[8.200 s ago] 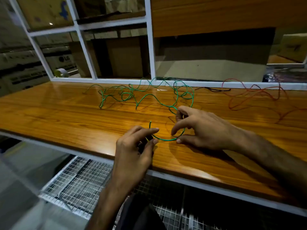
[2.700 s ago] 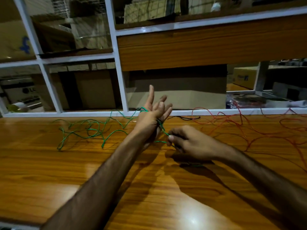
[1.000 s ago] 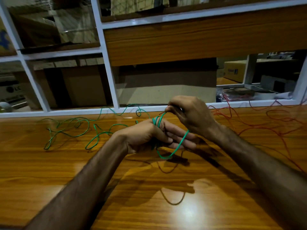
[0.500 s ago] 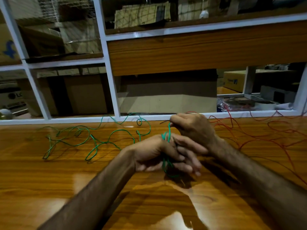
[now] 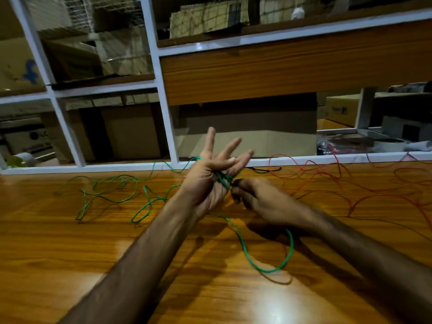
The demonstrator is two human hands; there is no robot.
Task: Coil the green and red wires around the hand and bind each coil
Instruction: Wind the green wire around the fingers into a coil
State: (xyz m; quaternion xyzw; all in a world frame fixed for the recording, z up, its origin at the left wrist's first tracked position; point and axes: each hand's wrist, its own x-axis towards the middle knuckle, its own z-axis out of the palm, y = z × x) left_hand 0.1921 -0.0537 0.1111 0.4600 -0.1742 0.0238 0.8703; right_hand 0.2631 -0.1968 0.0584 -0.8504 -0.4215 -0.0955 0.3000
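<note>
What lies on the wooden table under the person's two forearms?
A loose loop of the green wire lies on the wooden table, running from the left hand toward the right hand. Where it passes beneath the right forearm, it is hidden.

Glossy wooden bench (image 5: pixel 70 265): green wire (image 5: pixel 109 190) lies toward its left rear edge, red wire (image 5: pixel 364 188) toward its right rear.

A left hand (image 5: pixel 208 181) stands raised at centre, fingers straight and spread toward 12 o'clock, several turns of thin green plastic-coated wire (image 5: pixel 266 268) crossing its palm. At 3 o'clock of it, touching, a right hand (image 5: pixel 261 201) pinches that wire. Slack green loops lie on the glossy orange-brown wooden tabletop (image 5: pixel 58 253) toward 9 and 5 o'clock. Thin red wire (image 5: pixel 364 198) sprawls at 3 o'clock.
</note>
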